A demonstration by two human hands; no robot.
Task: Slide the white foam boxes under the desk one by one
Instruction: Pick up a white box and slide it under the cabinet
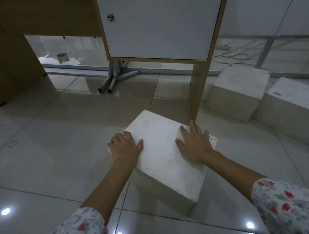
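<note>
- Plainly, both hands lay flat and open on the lid of one foam box (159,153); neither gripped anything. The left hand (124,147) pressed at the box's left top edge with fingers curling over it; the right hand (195,144) rested palm-down near the right top edge, fingers spread wide.
- The box sat on the tiled floor (49,144), directly in front of the person and between the two forearms, skewed so that one corner pointed toward the desk (160,23).
- The box's far corner lay short of the desk's front edge; the opening under the desk was ahead and slightly left of that corner.
- The box's right far edge was just beside the desk's right front leg (197,92); the right hand's fingertips (192,122) appeared to touch or nearly touch the foot of that leg. Contact could not be confirmed.
- Judgement: the move would turn on clearing that leg. A straight push forward risks catching the right edge on it; a push bearing left, with the box squared up, would suit.
- Both hands were about equally near; the right was nearer the leg and so the more likely to be pinched.
- Two further boxes stood on the floor beyond the leg, outside the desk's right side: one (239,92) close to the leg, the other (297,111) beside it farther right. Neither was under the desk.
</note>
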